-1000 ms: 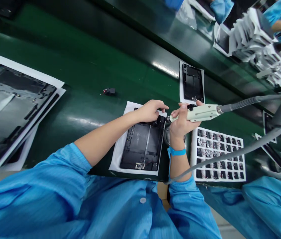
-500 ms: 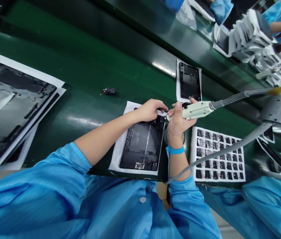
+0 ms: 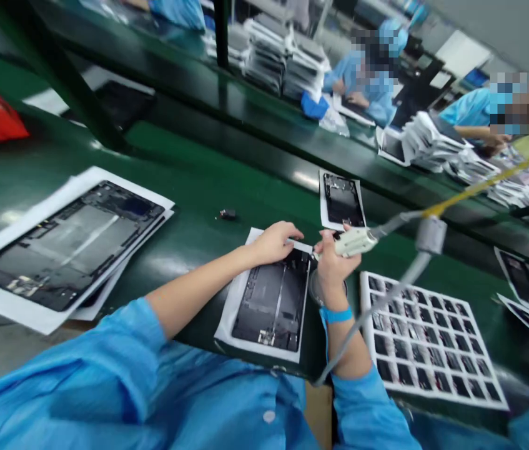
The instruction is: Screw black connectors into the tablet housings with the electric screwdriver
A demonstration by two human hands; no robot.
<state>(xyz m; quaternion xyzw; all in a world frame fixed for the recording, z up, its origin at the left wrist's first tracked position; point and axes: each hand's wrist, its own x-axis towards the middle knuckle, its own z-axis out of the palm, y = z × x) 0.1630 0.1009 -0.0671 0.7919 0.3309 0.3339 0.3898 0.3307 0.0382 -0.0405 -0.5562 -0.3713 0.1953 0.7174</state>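
A black tablet back shell (image 3: pixel 271 303) lies on a white sheet (image 3: pixel 233 309) at the near edge of the green bench. My left hand (image 3: pixel 273 242) rests on the shell's far end, fingers curled and pressed down on it. My right hand (image 3: pixel 334 265) grips a pale electric screwdriver (image 3: pixel 355 242) whose tip points at the shell's far right corner, close to my left fingertips. A grey cable (image 3: pixel 386 294) runs from the tool up to a yellow line. A blue strap (image 3: pixel 335 314) circles my right wrist.
A white tray of small black parts (image 3: pixel 426 340) lies right of the shell. Another shell on paper (image 3: pixel 341 200) sits beyond, a larger one (image 3: pixel 70 240) to the left, and a small black part (image 3: pixel 227 214) lies loose. Other people in blue work at the far bench among stacked sheets (image 3: pixel 287 65).
My head has lifted, so the far bench and the people there have come into view. Both hands stay at the shell's far end with the screwdriver tip at the corner.
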